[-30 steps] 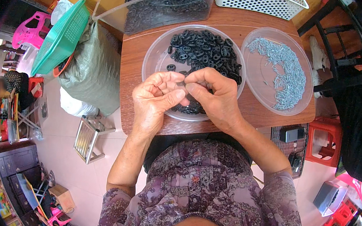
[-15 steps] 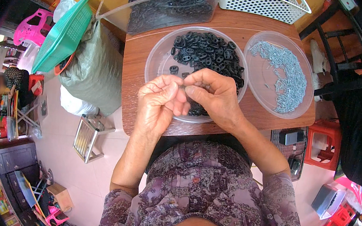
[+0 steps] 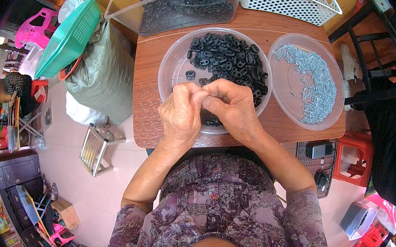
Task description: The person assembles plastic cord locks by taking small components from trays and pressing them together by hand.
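Both hands are bunched together right over the near edge of the round clear plastic bowl (image 3: pixel 175 68) full of small black rubber rings (image 3: pixel 229 59). The left hand (image 3: pixel 182 114) has its fingers curled in tight, tips pinched against the tips of the right hand (image 3: pixel 230 110), so the two hands touch at the fingertips. Whatever they're pinching is too small and hidden to make out, honestly can't tell. Just right of that bowl sits a second round clear plastic dish (image 3: pixel 278 91) with a curved heap of small silvery metal pins (image 3: pixel 315 83). Both are on a brown wooden table (image 3: pixel 144 103). Further back there's a clear rectangular tub (image 3: pixel 123 12) with more black pieces, plus a white perforated plastic basket (image 3: pixel 288 0). Off the table's left: a green plastic basket (image 3: pixel 69 37) on a grey woven sack (image 3: pixel 101 77).
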Available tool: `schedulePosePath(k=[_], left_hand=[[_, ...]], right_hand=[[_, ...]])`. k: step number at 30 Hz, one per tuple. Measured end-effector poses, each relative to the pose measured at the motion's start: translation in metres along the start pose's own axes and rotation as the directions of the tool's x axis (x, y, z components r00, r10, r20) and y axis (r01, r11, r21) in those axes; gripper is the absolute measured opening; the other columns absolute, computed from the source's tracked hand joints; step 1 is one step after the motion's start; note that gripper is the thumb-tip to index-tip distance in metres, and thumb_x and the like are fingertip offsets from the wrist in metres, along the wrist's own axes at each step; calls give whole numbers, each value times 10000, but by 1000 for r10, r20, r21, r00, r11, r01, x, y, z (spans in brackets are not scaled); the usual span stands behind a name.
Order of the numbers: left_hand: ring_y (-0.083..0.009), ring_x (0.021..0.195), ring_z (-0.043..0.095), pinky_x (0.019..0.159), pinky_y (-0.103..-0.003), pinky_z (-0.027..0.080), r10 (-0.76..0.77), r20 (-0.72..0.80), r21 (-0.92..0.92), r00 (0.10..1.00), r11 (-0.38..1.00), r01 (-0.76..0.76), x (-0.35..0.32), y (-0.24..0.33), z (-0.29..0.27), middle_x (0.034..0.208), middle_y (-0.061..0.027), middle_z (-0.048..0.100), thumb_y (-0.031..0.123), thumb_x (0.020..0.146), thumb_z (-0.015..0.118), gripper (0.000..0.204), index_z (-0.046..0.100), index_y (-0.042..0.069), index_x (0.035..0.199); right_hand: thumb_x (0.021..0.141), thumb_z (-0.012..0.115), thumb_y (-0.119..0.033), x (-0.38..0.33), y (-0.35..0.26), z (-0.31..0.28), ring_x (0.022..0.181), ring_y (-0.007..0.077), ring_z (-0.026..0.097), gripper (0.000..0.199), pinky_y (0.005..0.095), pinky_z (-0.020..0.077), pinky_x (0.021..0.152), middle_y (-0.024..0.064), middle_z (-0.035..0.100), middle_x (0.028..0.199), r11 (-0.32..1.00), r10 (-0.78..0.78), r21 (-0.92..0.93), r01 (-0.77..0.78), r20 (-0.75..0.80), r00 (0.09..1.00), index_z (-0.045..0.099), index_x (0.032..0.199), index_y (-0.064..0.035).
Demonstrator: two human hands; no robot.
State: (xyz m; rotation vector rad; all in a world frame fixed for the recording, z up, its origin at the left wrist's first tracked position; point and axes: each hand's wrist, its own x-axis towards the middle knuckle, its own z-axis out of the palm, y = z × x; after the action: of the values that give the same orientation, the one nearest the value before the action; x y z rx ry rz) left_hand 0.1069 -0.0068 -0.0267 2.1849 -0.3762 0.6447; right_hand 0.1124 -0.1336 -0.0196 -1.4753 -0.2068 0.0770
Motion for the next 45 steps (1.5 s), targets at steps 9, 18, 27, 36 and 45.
schedulePosePath(k=[9, 18, 27, 36, 45], left_hand=[[-76, 629, 525, 581, -203, 450, -355, 319, -633, 879, 610, 476, 4, 0, -13, 751, -35, 564, 23, 843, 533, 59, 527, -11, 890], [-79, 603, 526, 572, -195, 455, -411, 384, -646, 827, 521, 558, 3, -1, -21, 757, -52, 580, 30, 835, 548, 131, 556, -35, 948], [-70, 598, 531, 567, -178, 448, -405, 401, -649, 822, 508, 567, 1, 1, -20, 751, -48, 587, 41, 838, 548, 155, 557, -35, 972], [-78, 627, 550, 591, -188, 461, -411, 423, -583, 807, 559, 590, 0, 3, -25, 770, -53, 599, -1, 826, 541, 153, 564, -41, 972], [-73, 624, 544, 585, -187, 449, -422, 432, -508, 797, 616, 602, 0, 6, -26, 772, -39, 594, -29, 807, 544, 135, 589, -35, 935]], right_hand=[[740, 601, 3, -3, 6, -7, 642, 56, 525, 96, 201, 433, 582, 30, 602, 736, 995, 17, 99, -11, -63, 998, 589, 836, 9], [733, 598, 7, -3, 8, -7, 636, 43, 503, 122, 200, 422, 567, 9, 584, 724, 1000, -27, 2, 27, -54, 998, 585, 854, -1], [736, 606, -7, -5, 6, -7, 619, 38, 496, 123, 200, 419, 551, 9, 582, 714, 1000, -9, 13, 9, -29, 1000, 581, 857, -3], [735, 610, -7, -4, 4, -9, 631, 45, 497, 138, 196, 424, 567, -2, 561, 713, 1000, 17, 17, -18, 23, 1000, 577, 870, -3], [719, 619, -1, -4, 1, -11, 643, 51, 500, 140, 203, 428, 580, 2, 560, 720, 999, 26, -37, -25, 36, 999, 576, 852, -2]])
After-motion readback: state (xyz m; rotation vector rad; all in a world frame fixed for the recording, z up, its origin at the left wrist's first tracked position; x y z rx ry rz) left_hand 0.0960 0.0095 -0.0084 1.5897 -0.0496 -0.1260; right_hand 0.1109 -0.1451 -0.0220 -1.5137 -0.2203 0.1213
